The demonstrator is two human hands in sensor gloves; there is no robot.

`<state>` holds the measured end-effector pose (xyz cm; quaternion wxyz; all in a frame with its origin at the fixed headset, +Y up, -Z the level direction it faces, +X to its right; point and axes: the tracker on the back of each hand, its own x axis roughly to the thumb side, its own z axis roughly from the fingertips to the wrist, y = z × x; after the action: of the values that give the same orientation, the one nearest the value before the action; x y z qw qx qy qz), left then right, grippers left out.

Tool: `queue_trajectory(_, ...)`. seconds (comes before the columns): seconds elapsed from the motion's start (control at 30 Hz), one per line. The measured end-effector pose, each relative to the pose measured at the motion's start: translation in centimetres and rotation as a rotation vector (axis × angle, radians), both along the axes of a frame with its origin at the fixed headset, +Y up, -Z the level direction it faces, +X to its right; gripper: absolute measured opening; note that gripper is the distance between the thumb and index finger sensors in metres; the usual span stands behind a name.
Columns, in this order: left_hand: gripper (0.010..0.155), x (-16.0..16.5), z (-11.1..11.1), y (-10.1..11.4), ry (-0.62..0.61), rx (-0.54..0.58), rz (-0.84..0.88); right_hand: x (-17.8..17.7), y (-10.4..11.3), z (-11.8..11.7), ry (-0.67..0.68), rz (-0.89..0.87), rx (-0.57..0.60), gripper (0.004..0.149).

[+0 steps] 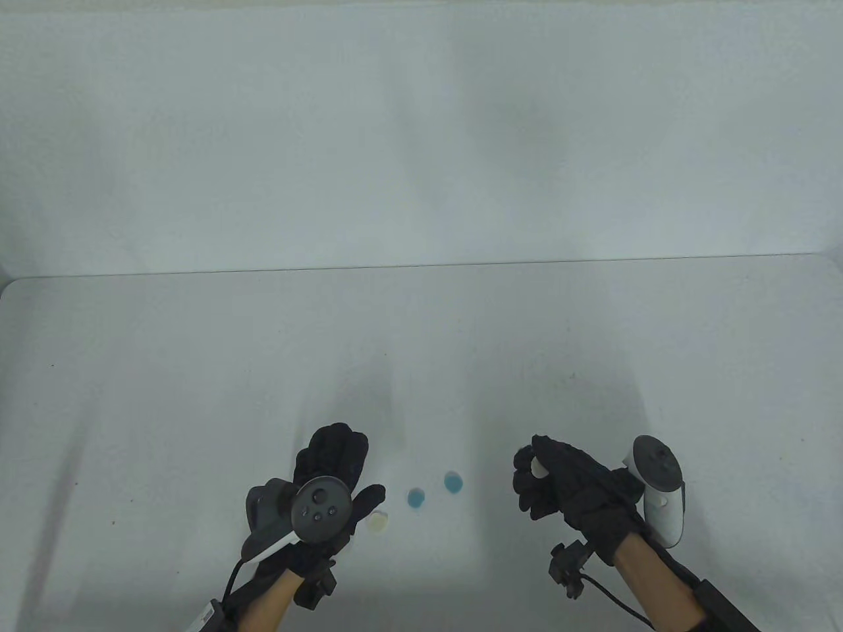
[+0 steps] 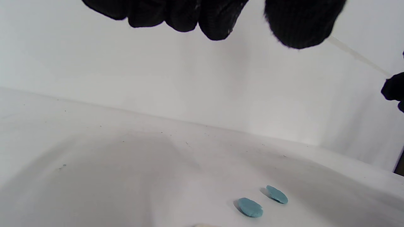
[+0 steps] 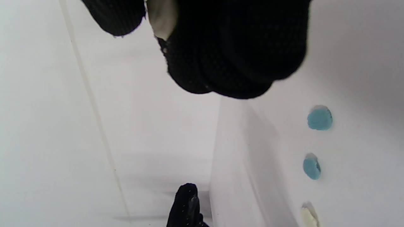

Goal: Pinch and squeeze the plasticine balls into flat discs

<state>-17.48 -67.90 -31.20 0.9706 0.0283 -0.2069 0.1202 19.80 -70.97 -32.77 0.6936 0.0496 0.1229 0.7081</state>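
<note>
Two flat blue plasticine discs (image 1: 416,498) (image 1: 453,482) lie on the white table between my hands; they also show in the left wrist view (image 2: 250,207) (image 2: 276,194) and right wrist view (image 3: 311,167) (image 3: 319,118). A cream disc (image 1: 378,523) lies beside my left thumb, also in the right wrist view (image 3: 307,216). My left hand (image 1: 342,480) hovers over the table, fingers spread, holding nothing. My right hand (image 1: 535,469) pinches a white plasticine piece (image 1: 538,467) between thumb and fingers, above the table; the piece shows in the right wrist view (image 3: 161,16).
The white table (image 1: 197,368) ends at a far edge against a white wall (image 1: 421,131). Cables run from both wrists at the bottom edge.
</note>
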Motion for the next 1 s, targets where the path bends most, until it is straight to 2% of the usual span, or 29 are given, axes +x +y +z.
queue_trajectory(0.13, 0.077, 0.01, -0.05, -0.01, -0.001, -0.003, 0.006, 0.02, 0.12, 0.03, -0.021, 0.010, 0.000, 0.043)
queue_trajectory(0.27, 0.077, 0.03, 0.01, 0.08, -0.003, 0.003, 0.007, -0.11, 0.56, 0.19, -0.044, 0.062, 0.033, 0.042)
queue_trajectory(0.4, 0.077, 0.04, 0.13, 0.12, -0.004, 0.006, 0.000, 0.09, 0.38, 0.21, -0.053, 0.033, 0.034, 0.042)
queue_trajectory(0.43, 0.077, 0.03, 0.12, 0.16, -0.004, 0.008, 0.005, 0.15, 0.28, 0.21, -0.033, 0.013, 0.028, 0.048)
queue_trajectory(0.47, 0.077, 0.02, 0.09, 0.17, -0.004, 0.007, 0.010, 0.18, 0.12, 0.19, 0.016, -0.021, 0.011, 0.068)
queue_trajectory(0.57, 0.077, 0.01, 0.07, 0.04, 0.000, 0.001, 0.000, 0.14, -0.22, 0.04, 0.047, -0.053, -0.005, 0.082)
queue_trajectory(0.67, 0.077, 0.01, 0.03, 0.10, -0.001, 0.004, 0.007, 0.07, -0.28, 0.00, 0.056, -0.067, -0.011, 0.076)
queue_trajectory(0.83, 0.077, 0.04, 0.02, -0.02, -0.001, 0.000, -0.001, 0.00, 0.07, -0.01, 0.054, -0.079, -0.014, 0.051)
queue_trajectory(1.0, 0.077, 0.08, 0.03, -0.08, -0.003, -0.004, -0.006, -0.13, 0.32, -0.09, 0.061, -0.115, -0.009, 0.045)
